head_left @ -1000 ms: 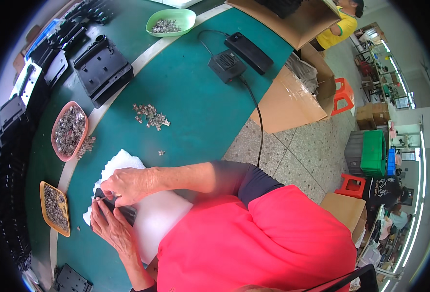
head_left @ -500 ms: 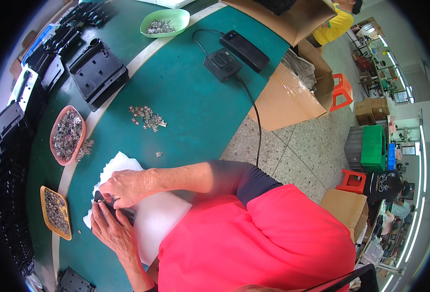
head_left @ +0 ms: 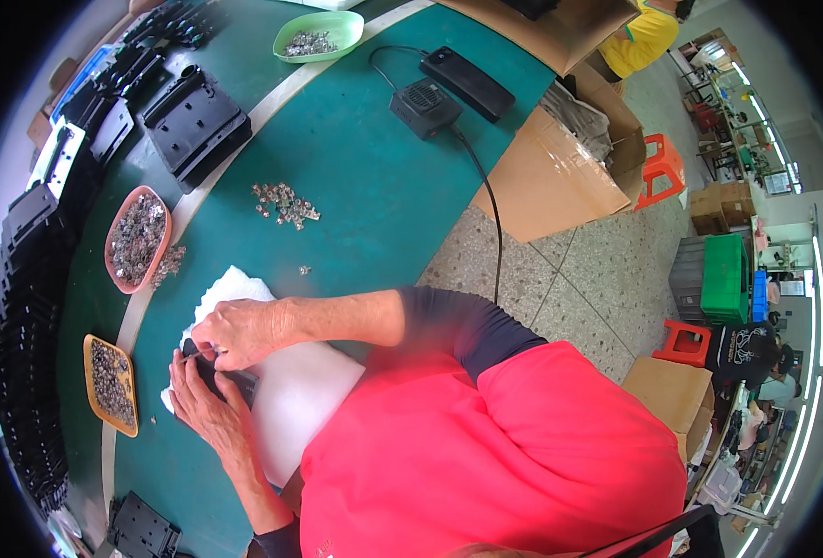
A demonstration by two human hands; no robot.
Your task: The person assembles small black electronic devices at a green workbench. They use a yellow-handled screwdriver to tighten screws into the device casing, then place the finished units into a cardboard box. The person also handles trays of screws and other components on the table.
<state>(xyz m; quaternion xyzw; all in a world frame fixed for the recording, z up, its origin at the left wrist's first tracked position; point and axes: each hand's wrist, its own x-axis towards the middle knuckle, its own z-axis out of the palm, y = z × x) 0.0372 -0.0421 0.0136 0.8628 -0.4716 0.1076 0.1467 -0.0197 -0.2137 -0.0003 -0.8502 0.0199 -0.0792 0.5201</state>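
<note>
A black plastic part [head_left: 238, 379] lies on a white foam sheet [head_left: 304, 395], mostly hidden under my hands. My left hand [head_left: 211, 405] rests along its near side, fingers wrapped over the edge to hold it. From above, my right hand [head_left: 244, 333] bends down onto the same part with fingertips pinched together. Something small and thin shows at those fingertips, too small to name. Beyond my hands lie a loose pile of small metal pieces [head_left: 286, 205] and a few single ones.
A pink bowl [head_left: 111, 244], a yellow tray [head_left: 135, 400] and a green bowl [head_left: 351, 37] hold small metal parts. Black plastic housings [head_left: 197, 130] line the left. A black device with a fan grille [head_left: 425, 107] trails a cable [head_left: 493, 200]. Cardboard boxes [head_left: 555, 181] stand right.
The view has shifted slightly, so the table things sit a little differently. Both hands stay on the black part, with the right fingertips still pinched at its far end.
</note>
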